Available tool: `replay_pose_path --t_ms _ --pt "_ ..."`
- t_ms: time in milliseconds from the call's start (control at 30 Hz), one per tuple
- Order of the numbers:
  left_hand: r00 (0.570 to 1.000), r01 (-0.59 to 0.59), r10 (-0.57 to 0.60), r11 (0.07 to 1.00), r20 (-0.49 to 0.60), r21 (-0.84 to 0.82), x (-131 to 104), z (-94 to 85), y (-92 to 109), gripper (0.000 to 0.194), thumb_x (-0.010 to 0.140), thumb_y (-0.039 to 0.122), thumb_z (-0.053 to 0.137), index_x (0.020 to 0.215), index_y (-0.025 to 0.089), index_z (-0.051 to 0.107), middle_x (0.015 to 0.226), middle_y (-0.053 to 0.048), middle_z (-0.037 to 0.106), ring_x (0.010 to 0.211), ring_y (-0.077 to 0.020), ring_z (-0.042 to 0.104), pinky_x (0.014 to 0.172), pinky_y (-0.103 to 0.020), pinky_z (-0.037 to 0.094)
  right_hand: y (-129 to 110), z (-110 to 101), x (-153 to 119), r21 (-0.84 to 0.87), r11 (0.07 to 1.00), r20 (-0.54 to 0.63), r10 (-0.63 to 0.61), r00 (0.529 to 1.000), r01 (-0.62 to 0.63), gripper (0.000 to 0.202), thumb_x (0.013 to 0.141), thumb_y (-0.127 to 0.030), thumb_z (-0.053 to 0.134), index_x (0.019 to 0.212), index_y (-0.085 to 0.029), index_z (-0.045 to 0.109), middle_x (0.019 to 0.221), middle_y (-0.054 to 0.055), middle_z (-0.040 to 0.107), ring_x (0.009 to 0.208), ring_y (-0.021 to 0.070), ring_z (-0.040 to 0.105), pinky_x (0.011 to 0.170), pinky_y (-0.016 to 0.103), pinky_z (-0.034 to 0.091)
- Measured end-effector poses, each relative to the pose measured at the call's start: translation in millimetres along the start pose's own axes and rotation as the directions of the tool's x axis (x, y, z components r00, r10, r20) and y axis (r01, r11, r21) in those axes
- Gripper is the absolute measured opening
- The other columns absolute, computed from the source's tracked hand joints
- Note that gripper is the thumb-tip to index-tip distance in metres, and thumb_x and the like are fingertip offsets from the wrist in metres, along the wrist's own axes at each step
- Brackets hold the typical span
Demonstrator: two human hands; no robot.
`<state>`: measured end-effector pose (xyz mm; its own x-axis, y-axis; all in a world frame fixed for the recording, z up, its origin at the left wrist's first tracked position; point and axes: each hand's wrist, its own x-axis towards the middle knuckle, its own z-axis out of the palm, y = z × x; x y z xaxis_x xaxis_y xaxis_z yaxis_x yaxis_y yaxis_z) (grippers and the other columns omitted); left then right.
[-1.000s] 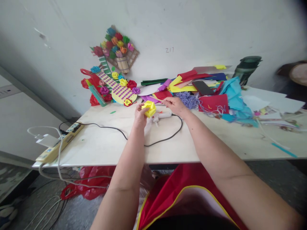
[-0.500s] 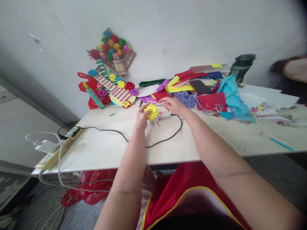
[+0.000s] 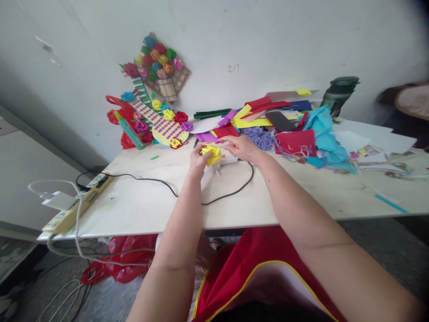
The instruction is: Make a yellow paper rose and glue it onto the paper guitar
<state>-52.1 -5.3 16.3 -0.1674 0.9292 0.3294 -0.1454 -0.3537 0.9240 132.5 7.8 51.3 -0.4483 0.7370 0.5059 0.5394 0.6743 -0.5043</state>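
Power strip (image 3: 78, 205) on surface's (image 3: 134, 210) near-left corner. Mid-surface, above it: left hand (image 3: 198, 160) pinches yellow flower (image 3: 212, 155), right hand (image 3: 239, 147) pinches thin pale stick (image 3: 216, 145) just beyond it; contact unclear. Coloured paper (image 3: 256, 117) along back edge.

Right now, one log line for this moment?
left hand: holds yellow flower | right hand: holds stick by it | glue gun: on table

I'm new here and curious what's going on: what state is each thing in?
Yellow flower: held in the left hand.
Thin stick: pinched by the right hand.
Glue gun: lying down, partly hidden.
Power strip: plugs inserted.
Phone: lying dark side up.
Green drink bottle: lid on.
Teal bottle: tilted.
Red floor bag: crumpled.
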Motion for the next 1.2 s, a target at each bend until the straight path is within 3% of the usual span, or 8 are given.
replay_pose_path --t_ms 300,900,1200 --pt "0.994 -0.024 0.029 0.998 0.103 -0.052 1 -1.8 -2 0.041 0.05 0.021 0.069 0.091 0.019 0.067 0.077 0.0 0.066 0.071 -0.0158 0.061 0.067 -0.026 0.048 -3 -6 -1 -0.071 0.997 0.017 -0.004 1.0 0.005 0.038 0.088 -0.032 0.053 0.123 -0.021 0.065 0.081 0.003 0.071 0.074 0.0142 0.06 0.068 0.024 0.037" --pt "0.982 0.028 -0.014 0.997 0.186 -0.069 -3 -0.1 0 0.032 0.051 0.021 0.07 0.083 0.018 0.063 0.072 0.002 0.062 0.064 -0.0127 0.057 0.063 -0.025 0.046 -3 -8 -2 -0.092 0.995 0.01 -0.031 0.999 0.032 0.037 0.09 -0.031 0.049 0.124 -0.029 0.065 0.104 0.002 0.074 0.089 0.0153 0.067 0.081 0.025 0.045" --pt "0.973 0.063 -0.053 0.997 0.224 -0.038 -5 0.8 4 0.033 0.051 0.02 0.07 0.084 0.017 0.064 0.072 0.002 0.065 0.063 -0.0139 0.058 0.062 -0.026 0.047 0 -11 -2 -0.052 0.999 0.039 -0.001 0.999 0.003 0.036 0.09 -0.035 0.05 0.121 -0.026 0.067 0.094 0.001 0.075 0.086 0.0152 0.066 0.079 0.026 0.045"
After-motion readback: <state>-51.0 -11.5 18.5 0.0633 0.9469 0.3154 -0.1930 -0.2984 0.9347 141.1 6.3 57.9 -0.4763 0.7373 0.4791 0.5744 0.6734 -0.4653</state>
